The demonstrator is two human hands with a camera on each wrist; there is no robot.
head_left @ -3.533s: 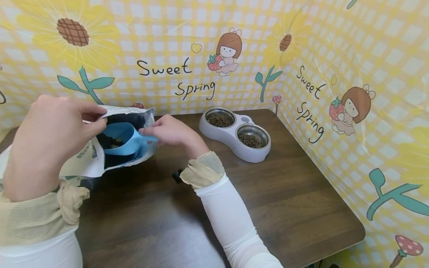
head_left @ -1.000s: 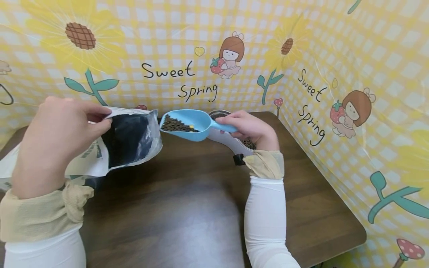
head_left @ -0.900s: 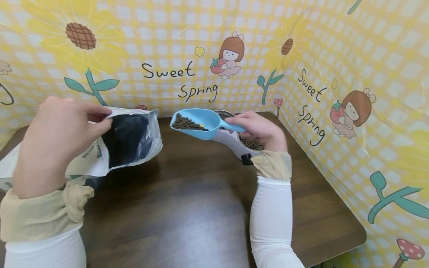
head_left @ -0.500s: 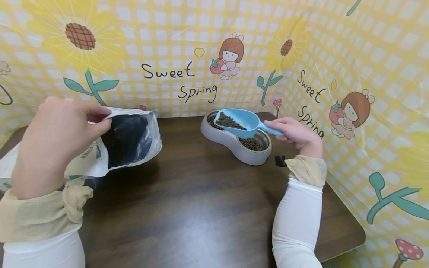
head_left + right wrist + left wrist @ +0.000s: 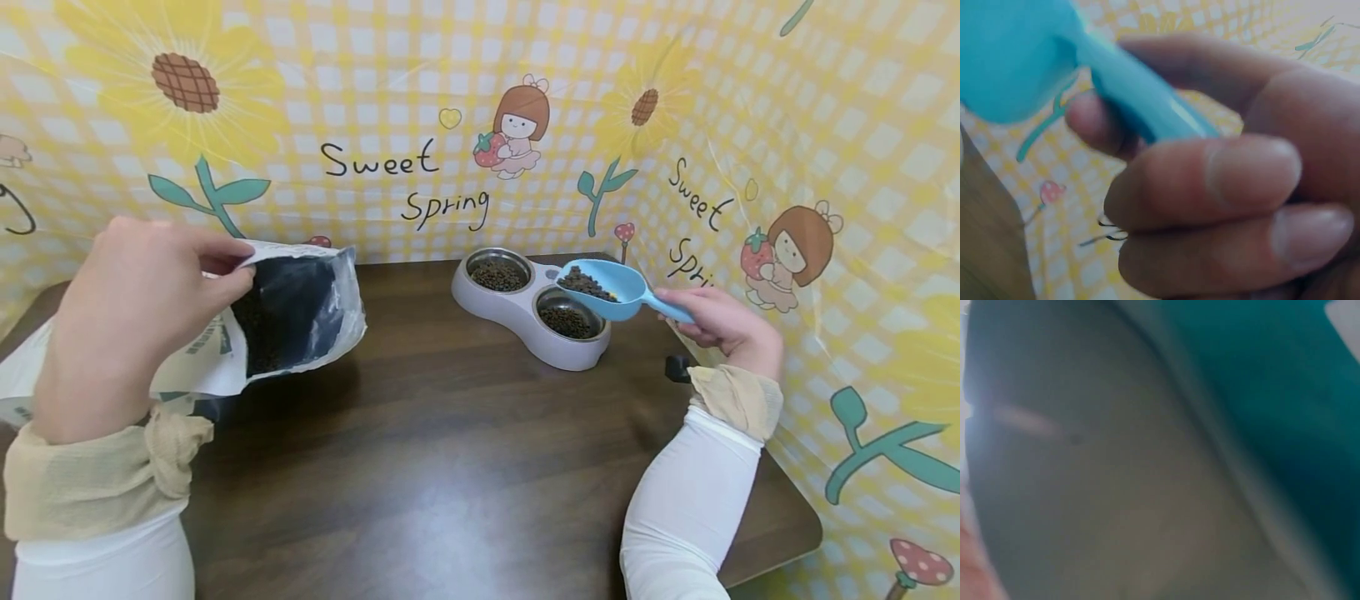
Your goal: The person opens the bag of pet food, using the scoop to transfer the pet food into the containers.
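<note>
My right hand (image 5: 723, 329) grips the handle of a light blue scoop (image 5: 626, 292) loaded with brown kibble (image 5: 585, 283) and a yellow piece. The scoop is held nearly level, its front over the right bowl of a lilac double pet feeder (image 5: 517, 321). Kibble lies in both steel bowls, the left bowl (image 5: 498, 271) and the right bowl (image 5: 573, 315). Curled fingers (image 5: 1204, 181) wrap the blue handle in the right wrist view. At the left, my left hand (image 5: 142, 308) pinches the upper edge of a white foil-lined bag (image 5: 345, 308), whose dark mouth faces right. The left wrist view is blurred close-up.
The dark wooden table (image 5: 420, 467) extends forward and right, its corner rounded at the front right. A yellow checked cloth (image 5: 375, 100) with printed flowers and figures hangs behind and along the right side. A black piece (image 5: 677, 368) sits by the right wrist.
The scoop came out of the bag carrying kibble. My right hand then carried it rightward, past the left bowl to over the right one. The left hand kept its pinch on the bag.
</note>
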